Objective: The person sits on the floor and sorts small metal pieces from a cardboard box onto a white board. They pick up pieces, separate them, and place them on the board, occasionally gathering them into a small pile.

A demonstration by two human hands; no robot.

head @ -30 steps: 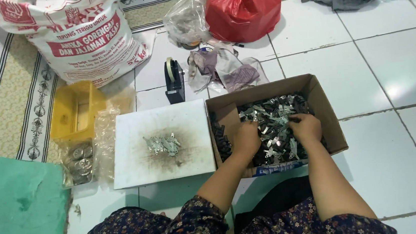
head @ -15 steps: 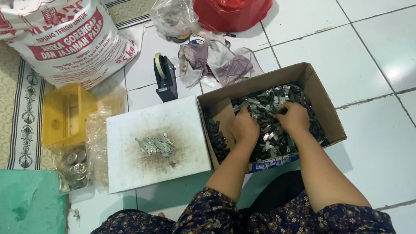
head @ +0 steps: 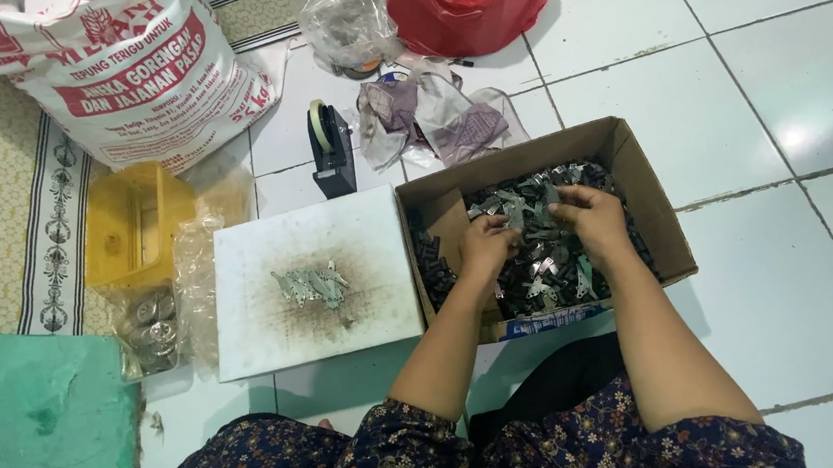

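Both hands inside open brown cardboard box (head: pixel 650 204) of small grey metal strips (head: pixel 540 263). L. hand (head: pixel 488 246) & r. hand (head: pixel 591 217) curl, fingers pinching strips, directly atop pile. L. hand nearer white square board (head: pixel 367 238) w/ few strips, just left of box.

Matt brown cardboard box (head: pixel 650 206) holds dull grey metal pieces (head: pixel 544 253) — probably steel; glossy white floor tiles (head: pixel 805 80).
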